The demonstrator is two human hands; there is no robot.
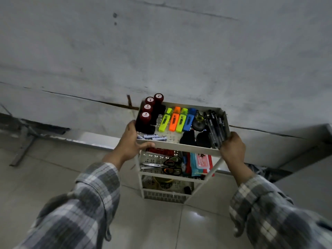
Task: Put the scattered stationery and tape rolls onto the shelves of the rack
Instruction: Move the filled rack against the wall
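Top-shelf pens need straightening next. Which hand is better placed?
The right hand: it grips the rack at its front right corner, beside the black pens. The left hand holds the opposite corner.

Left hand [129, 141] and right hand [233, 147] grip rack [181, 147] top corners; highlighters [177, 119] lie between them.

You wear a long-sleeved flannel shirt in a check of grey, charcoal and off-white, with thin pale lines crossing the broader dark bands. Your left sleeve [77, 203] and right sleeve [269, 212] both run down to the wrists, where the wide cuffs sit loose, their edges hanging away from the forearms and the soft cloth a little creased. Beyond the cuffs your left hand [128, 141] and right hand [232, 146] are bare.
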